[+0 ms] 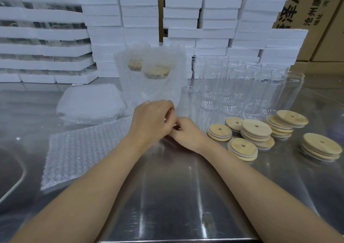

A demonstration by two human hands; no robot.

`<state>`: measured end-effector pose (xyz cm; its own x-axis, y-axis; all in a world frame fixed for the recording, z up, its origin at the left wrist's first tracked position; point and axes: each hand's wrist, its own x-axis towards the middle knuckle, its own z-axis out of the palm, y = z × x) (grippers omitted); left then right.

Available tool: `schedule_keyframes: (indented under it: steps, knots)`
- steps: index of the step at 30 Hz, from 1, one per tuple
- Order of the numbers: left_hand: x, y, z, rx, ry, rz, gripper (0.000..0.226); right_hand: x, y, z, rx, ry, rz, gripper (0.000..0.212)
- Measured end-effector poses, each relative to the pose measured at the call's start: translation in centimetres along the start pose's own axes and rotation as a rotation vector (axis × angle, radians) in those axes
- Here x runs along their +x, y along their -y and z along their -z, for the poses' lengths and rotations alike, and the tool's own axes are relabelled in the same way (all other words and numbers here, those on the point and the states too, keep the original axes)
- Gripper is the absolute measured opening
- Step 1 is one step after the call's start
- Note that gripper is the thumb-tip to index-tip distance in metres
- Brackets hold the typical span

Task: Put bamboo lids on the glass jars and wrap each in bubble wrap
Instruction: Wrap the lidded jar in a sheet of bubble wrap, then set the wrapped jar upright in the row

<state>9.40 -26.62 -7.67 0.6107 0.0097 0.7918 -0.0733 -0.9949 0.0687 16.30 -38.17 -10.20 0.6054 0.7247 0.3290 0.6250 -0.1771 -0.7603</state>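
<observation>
Two glass jars with bamboo lids stand wrapped in bubble wrap (158, 78) at the middle back. Just in front of them my left hand (152, 119) and my right hand (186, 131) meet above the steel table, fingers curled toward each other. What they pinch, if anything, is hidden between the fingertips. Several bare glass jars (240, 90) stand to the right. Loose bamboo lids (256, 131) lie in small stacks in front of those jars. A flat bubble wrap sheet (83, 149) lies at my left.
A pile of bubble wrap sheets (91, 103) sits behind the flat sheet. White foam trays (141, 15) are stacked along the back, with cardboard boxes (316, 9) behind them. The steel table (176, 196) has a sink basin (9, 168) at its left edge.
</observation>
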Motion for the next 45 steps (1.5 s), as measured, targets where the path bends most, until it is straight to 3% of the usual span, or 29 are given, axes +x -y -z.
schedule_keyframes:
  steps: [2,5,8,13,16,19,22,26,31,36,41,45]
  knots:
    - [0.0,0.2,-0.6,0.053,0.101,0.107,0.017,0.1,0.0,-0.3,-0.094,0.059,0.015,0.015]
    - [-0.1,0.7,-0.7,0.0,0.062,0.255,0.022,0.4,0.0,-0.5,-0.267,0.12,0.053,0.028]
    - [-0.4,0.9,-0.9,-0.043,0.07,0.286,0.024,0.5,-0.3,-0.7,-0.399,0.138,0.06,0.034]
    - [-0.5,0.5,-1.1,-0.123,0.051,0.4,0.032,0.7,-0.5,-0.7,-0.361,0.149,0.065,0.031]
    - [-0.6,0.2,-1.2,-0.194,0.052,0.405,0.045,0.7,-0.7,-0.2,-0.117,0.029,0.006,0.026]
    - [-0.3,0.3,-1.1,-0.227,-0.022,0.416,0.059,0.5,-1.1,0.3,-0.075,-0.138,-0.011,0.031]
    - [0.1,0.6,-1.0,-0.084,-0.145,0.362,0.069,0.7,-1.0,1.0,-0.053,-0.311,0.035,0.034]
    - [0.2,0.1,-1.4,0.077,-0.127,0.194,0.066,3.7,0.3,3.4,0.05,-0.528,-0.005,0.04]
    - [0.6,-1.0,-2.1,0.048,-0.043,0.007,0.053,10.9,2.1,7.1,-0.219,-0.492,-0.045,0.04]
    - [0.1,-0.6,-2.8,0.065,0.1,0.025,0.052,18.4,1.2,9.5,-0.558,-0.391,-0.155,0.04]
    - [0.4,-0.3,-2.5,0.08,0.14,0.051,0.044,23.2,-0.8,9.6,-0.716,-0.272,-0.397,0.036]
    - [0.2,-0.3,-2.5,0.102,0.135,0.055,0.04,24.9,-2.4,10.1,-0.843,-0.21,-0.445,0.042]
